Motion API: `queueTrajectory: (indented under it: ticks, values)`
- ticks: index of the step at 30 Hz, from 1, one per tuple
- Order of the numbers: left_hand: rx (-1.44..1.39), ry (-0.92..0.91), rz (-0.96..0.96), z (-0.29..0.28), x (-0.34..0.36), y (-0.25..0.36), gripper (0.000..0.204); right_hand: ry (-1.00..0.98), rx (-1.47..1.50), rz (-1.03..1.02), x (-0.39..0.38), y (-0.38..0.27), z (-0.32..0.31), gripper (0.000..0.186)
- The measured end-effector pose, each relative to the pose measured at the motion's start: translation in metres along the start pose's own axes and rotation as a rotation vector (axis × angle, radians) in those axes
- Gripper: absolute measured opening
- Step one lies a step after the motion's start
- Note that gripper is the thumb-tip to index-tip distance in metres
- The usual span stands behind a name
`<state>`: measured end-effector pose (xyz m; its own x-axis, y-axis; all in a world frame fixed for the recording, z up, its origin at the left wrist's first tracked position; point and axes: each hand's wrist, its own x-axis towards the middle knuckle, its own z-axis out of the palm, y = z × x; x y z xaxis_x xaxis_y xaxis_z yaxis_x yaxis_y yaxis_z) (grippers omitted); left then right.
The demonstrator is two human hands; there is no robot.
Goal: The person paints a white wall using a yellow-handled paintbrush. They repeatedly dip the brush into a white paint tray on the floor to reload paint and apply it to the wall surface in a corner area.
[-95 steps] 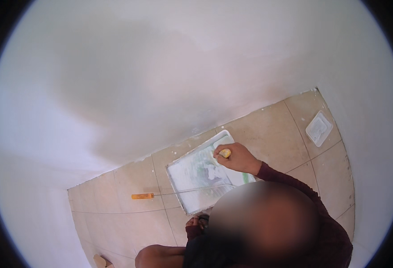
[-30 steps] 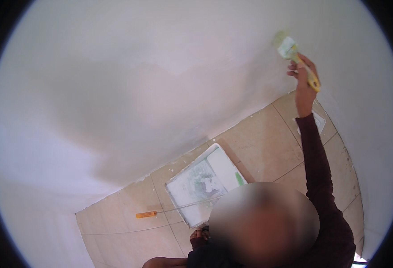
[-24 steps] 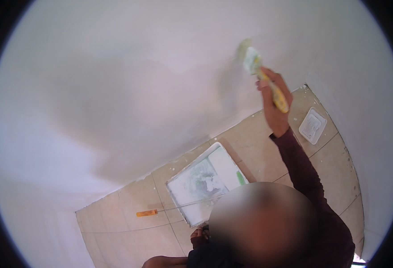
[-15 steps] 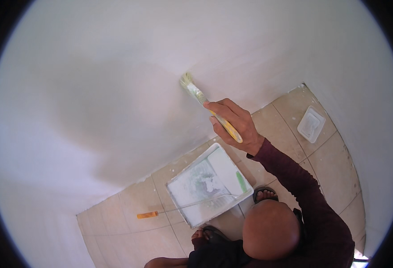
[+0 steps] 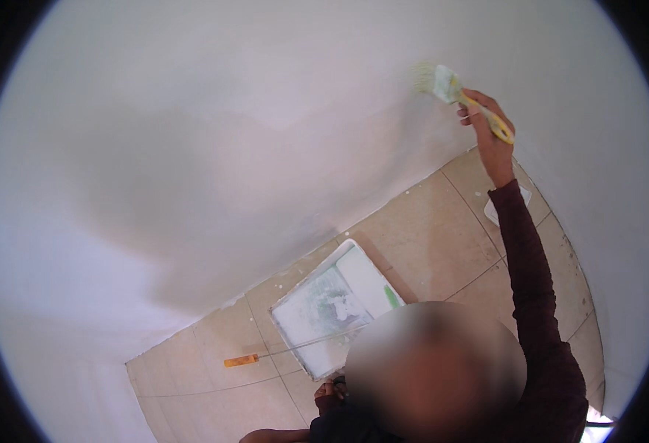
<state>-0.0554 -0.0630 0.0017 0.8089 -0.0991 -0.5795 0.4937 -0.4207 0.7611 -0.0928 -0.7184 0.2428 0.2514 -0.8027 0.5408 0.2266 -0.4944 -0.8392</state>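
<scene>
In my right hand point(image 5: 492, 151) is a flat paintbrush point(image 5: 447, 84) with a yellow handle and a paint-smeared ferrule. Its splayed, pale bristles meet the white wall point(image 5: 287, 96) high and close to the right corner. That arm stretches upward in a dark maroon sleeve. My left hand point(image 5: 327, 390) is low, beside my foot and the tray's lower corner; its fingers show too small to judge. A white paint tray point(image 5: 311, 277) lies on the floor with white paint and green smears. Across it rests a roller's metal rod with an orange handle point(image 5: 241, 361).
A small white plastic container point(image 5: 492, 213) stands on the beige tiles point(image 5: 442, 221) near the right corner, partly behind my forearm. Walls rise at the front and right. A blurred round patch point(image 5: 436, 369) covers my right knee and foot and the tray's near right corner.
My right hand has carried the paintbrush up and to the right along the wall, and the bristles now fan out. My forearm now partly covers the container.
</scene>
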Motion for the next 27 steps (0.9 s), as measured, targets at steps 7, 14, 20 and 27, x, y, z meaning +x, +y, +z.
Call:
queueTrajectory:
  ticks: [7,14,20,27]
  values:
    - [-0.054,-0.053,0.049,-0.002,0.008,-0.016,0.048,0.161,-0.164,-0.121,0.002,0.009,-0.021,0.027]
    - [-0.055,-0.043,0.018,-0.003,0.01,-0.017,0.048,-0.14,-0.296,-0.392,-0.065,-0.025,0.079,0.045]
    - [0.028,-0.02,0.001,-0.003,0.008,-0.013,0.048,-0.337,-0.123,-0.383,-0.104,-0.06,0.133,0.044]
    - [-0.009,-0.085,0.002,-0.001,0.0,-0.001,0.045,-0.451,0.064,-0.257,-0.093,-0.069,0.125,0.037]
